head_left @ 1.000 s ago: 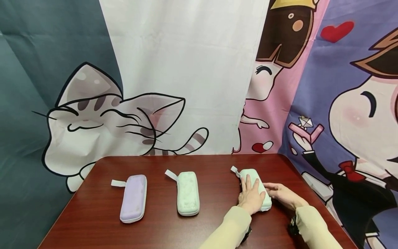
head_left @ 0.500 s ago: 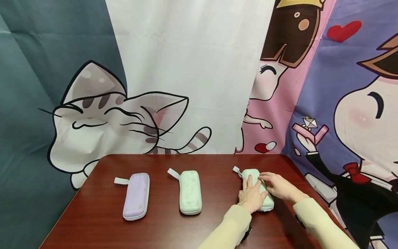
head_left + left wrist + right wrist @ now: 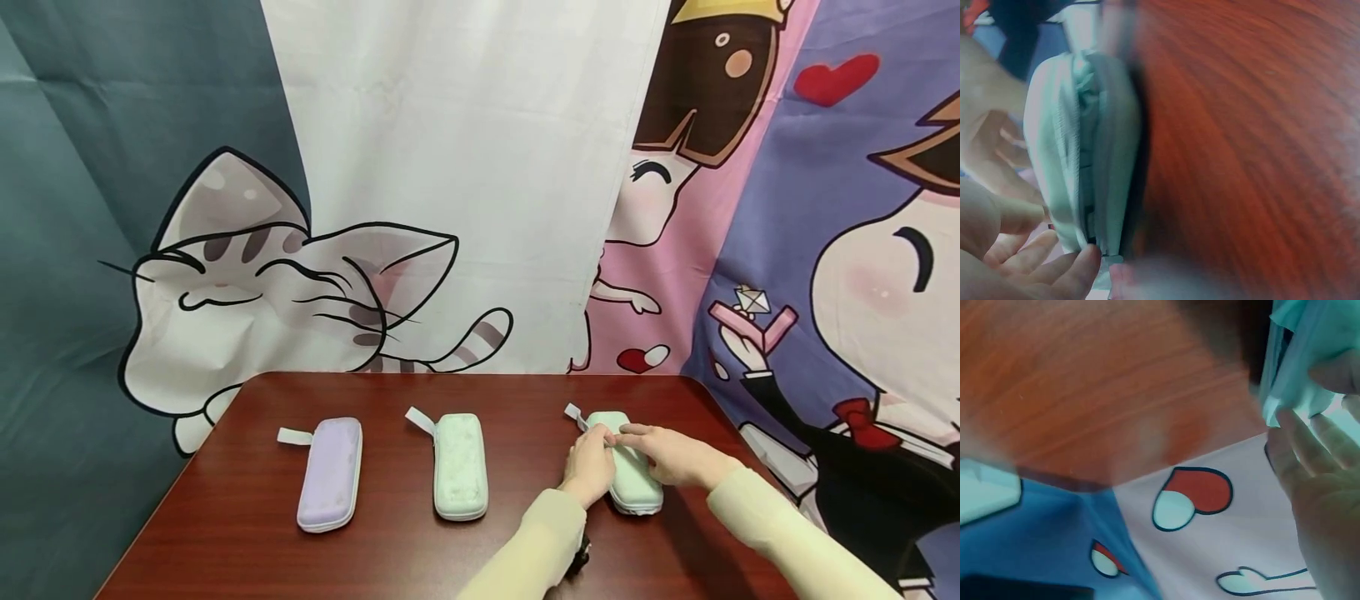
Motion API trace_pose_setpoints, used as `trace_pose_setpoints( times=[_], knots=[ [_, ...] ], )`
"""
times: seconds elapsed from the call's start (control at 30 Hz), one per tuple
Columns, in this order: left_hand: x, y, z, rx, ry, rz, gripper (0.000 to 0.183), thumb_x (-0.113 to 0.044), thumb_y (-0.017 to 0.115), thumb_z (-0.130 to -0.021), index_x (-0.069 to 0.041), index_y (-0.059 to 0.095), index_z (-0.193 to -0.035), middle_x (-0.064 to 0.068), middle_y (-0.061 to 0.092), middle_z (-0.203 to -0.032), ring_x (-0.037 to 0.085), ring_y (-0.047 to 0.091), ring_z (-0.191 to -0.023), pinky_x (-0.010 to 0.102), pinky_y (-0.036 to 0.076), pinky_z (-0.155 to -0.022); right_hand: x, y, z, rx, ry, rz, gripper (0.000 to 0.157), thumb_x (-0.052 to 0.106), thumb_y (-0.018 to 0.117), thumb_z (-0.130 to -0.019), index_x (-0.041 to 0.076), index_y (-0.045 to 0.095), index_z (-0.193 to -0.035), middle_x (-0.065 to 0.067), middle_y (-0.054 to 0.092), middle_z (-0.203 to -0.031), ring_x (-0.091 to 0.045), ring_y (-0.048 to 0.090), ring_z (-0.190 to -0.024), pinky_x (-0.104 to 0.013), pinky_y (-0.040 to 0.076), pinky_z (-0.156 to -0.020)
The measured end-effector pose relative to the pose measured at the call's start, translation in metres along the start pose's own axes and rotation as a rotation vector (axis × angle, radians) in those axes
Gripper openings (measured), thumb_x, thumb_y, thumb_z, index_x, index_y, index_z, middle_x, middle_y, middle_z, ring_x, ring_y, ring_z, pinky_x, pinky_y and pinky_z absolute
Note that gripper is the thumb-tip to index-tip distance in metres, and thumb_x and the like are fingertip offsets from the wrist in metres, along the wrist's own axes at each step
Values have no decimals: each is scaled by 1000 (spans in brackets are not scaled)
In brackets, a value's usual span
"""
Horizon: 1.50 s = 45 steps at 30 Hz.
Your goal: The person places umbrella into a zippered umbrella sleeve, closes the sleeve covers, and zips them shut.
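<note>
A mint-green zippered pencil case [image 3: 633,479] lies at the right of the table. Its side seam stands partly unzipped, showing a dark gap in the left wrist view [image 3: 1088,187]. My left hand [image 3: 590,467] is at the case's upper left edge, fingers bent and gripping it by the seam's far end. My right hand [image 3: 678,457] reaches over from the right, its fairly straight fingers touching the top near the left hand. In the right wrist view, the right thumb and fingertips [image 3: 1282,422] touch the case's far end. A pale tag [image 3: 574,412] sticks out beyond the left hand.
Another mint-green pencil case [image 3: 461,467] lies mid-table, and a lilac one [image 3: 331,475] lies to its left. Both have pale tags at the top left. A printed cloth backdrop [image 3: 465,167] hangs behind the brown table [image 3: 525,550].
My left hand has gone from lying flat on the case to gripping its upper left edge. My right hand has moved from the case's right side onto its top. The view shifted slightly.
</note>
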<state>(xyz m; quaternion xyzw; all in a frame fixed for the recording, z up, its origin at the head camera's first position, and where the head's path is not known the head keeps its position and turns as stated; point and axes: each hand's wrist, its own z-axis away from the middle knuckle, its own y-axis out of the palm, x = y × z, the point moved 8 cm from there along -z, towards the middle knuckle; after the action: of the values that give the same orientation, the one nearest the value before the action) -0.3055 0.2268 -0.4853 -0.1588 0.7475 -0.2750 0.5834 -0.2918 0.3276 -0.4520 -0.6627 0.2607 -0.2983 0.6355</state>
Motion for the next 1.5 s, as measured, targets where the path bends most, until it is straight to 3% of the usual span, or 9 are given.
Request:
trace_pose_setpoints(
  times=[0.1,0.2,0.33,0.47,0.67,0.77,0.97,1.23,1.5],
  knots=[
    [8,-7,-5,-36,-12,95,17,0,57,-91,-17,60,-96,-1,61,-97,20,61,-86,33,47,-76,6,0,-4,29,-23,98,75,-20,63,-62,16,63,-127,-18,58,-117,-35,60,-93,-46,52,-74],
    [18,-11,-8,-52,-37,101,23,4,56,-87,-13,60,-102,2,56,-98,23,59,-85,34,47,-79,11,1,-8,40,-62,218,82,-19,70,-58,25,63,-126,-15,57,-113,-29,57,-87,-44,52,-69],
    [30,-9,-10,-19,-61,9,30,5,60,-82,-7,63,-109,4,55,-98,26,60,-91,33,47,-83,15,1,-9,31,-107,329,84,-16,76,-55,29,63,-125,-13,58,-109,-29,56,-87,-44,51,-71],
    [33,-4,-11,21,-32,-122,26,1,64,-79,-5,69,-104,6,58,-93,25,60,-94,31,47,-86,15,5,-8,41,-149,383,86,-10,81,-53,27,62,-128,-15,59,-117,-34,58,-101,-47,50,-81],
    [34,1,-16,24,19,-232,6,-4,68,-78,-10,69,-76,2,56,-77,20,60,-82,28,47,-78,11,16,-3,76,-232,417,94,-4,86,-52,20,56,-138,-18,52,-139,-40,47,-128,-50,42,-99],
    [36,3,-18,5,9,-239,17,-5,68,-80,-14,63,-66,-1,54,-72,18,60,-77,28,48,-73,10,20,0,54,-280,426,95,-1,88,-53,18,55,-140,-16,51,-141,-38,46,-130,-50,43,-98],
    [44,7,-21,-8,-72,-205,26,-8,68,-83,-16,58,-60,-2,56,-67,21,63,-71,33,50,-65,12,28,6,-15,-349,376,95,-3,85,-54,16,53,-141,-17,51,-141,-37,48,-128,-50,47,-93],
    [42,0,-23,13,-53,-210,28,-10,65,-88,-16,61,-61,-2,60,-64,22,65,-69,32,51,-64,11,26,6,-76,-325,350,78,-9,72,-70,15,53,-141,-17,52,-140,-34,50,-127,-49,47,-93],
    [38,-2,-24,77,-6,-224,26,-8,63,-89,-15,65,-64,-2,61,-64,21,64,-69,29,50,-64,10,25,0,-76,-253,365,75,-8,73,-68,11,55,-138,-20,54,-136,-37,52,-124,-50,47,-92]
  ],
)
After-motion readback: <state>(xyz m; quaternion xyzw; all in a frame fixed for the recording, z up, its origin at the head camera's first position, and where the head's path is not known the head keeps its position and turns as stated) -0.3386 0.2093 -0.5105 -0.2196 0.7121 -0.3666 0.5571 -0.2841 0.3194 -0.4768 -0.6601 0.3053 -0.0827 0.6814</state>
